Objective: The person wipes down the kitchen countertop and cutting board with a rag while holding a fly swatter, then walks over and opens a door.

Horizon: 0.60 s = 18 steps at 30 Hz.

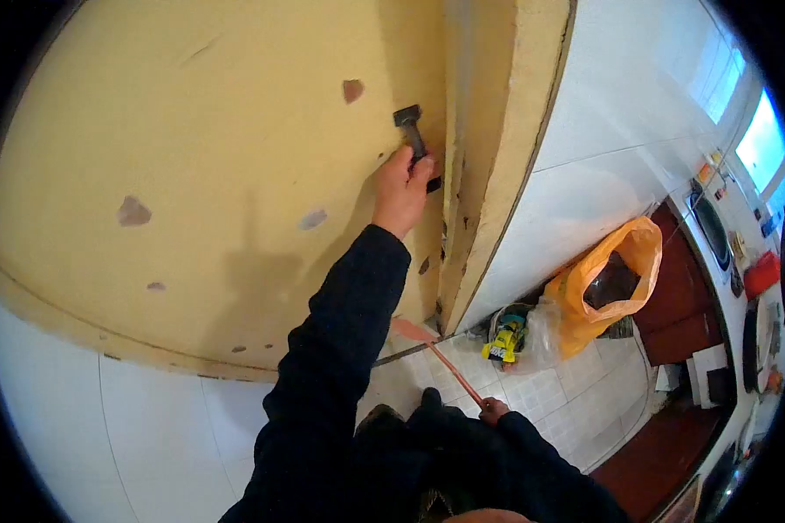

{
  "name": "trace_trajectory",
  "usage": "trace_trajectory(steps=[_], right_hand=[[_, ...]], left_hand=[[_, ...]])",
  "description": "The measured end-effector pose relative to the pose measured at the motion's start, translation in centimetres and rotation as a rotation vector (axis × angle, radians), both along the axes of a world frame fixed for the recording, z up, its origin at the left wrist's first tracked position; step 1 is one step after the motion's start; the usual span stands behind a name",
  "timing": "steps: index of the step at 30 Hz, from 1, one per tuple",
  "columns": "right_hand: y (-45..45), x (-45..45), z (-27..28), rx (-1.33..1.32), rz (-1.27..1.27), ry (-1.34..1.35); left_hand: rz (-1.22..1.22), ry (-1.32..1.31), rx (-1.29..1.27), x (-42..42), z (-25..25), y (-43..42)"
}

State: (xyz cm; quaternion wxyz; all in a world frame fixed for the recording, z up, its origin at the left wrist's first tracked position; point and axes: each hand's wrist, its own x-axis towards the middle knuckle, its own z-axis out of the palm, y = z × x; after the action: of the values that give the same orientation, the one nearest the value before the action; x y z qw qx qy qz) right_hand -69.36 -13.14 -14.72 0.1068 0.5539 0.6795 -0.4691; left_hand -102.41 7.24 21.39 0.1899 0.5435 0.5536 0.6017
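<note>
My left hand (pixel 400 193) is closed around the handle of a black scraper (pixel 407 117). The scraper's short, wide head points up at the yellow wall (pixel 262 113), near its right-hand corner. Whether the head touches the wall I cannot tell. Bare patches, such as a brownish chip (pixel 352 91) and a pale one (pixel 133 212), mark the yellow surface. Low down, my right hand (pixel 494 410) grips the end of a reddish-orange stick (pixel 456 375). A flat, paddle-like orange part (pixel 412 330) forms its far end, close to the foot of the wall.
An orange bag (pixel 580 283) stands open against the white tiled wall (pixel 615 96), with dark contents. Beside it lie a yellow-and-black package (pixel 506 338) and clear plastic (pixel 542 336) on the tiled floor (pixel 576 383). Dark red cabinets (pixel 679 292) and a cluttered counter line the right.
</note>
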Motion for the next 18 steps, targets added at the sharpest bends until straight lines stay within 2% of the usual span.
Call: trace_trajectory(steps=[4, 7, 8, 11, 14, 18], right_hand=[[0.9, -0.8, -0.4, -0.048, -0.037, 0.009], [1.7, -1.3, -1.9, -0.008, 0.053, -0.051], [2.1, -1.7, -1.9, -0.027, 0.037, -0.066], [2.5, -2.3, -1.5, -0.083, 0.003, -0.084], [2.8, -2.5, -1.5, -0.106, -0.018, -0.054], [3.9, -3.1, -1.6, -0.061, -0.005, -0.075]], left_hand=[[-0.029, 0.079, -0.003, -1.0, -0.1, 0.8], [-0.014, 0.068, -0.075, -2.1, 0.5, 1.8], [0.024, 0.207, -0.054, -3.3, -0.1, 2.9], [0.036, 0.124, -0.103, -4.7, 0.3, 4.4], [-0.005, 0.064, -0.044, -6.7, -0.3, 6.2], [0.003, 0.121, -0.042, -9.7, -0.7, 8.3]])
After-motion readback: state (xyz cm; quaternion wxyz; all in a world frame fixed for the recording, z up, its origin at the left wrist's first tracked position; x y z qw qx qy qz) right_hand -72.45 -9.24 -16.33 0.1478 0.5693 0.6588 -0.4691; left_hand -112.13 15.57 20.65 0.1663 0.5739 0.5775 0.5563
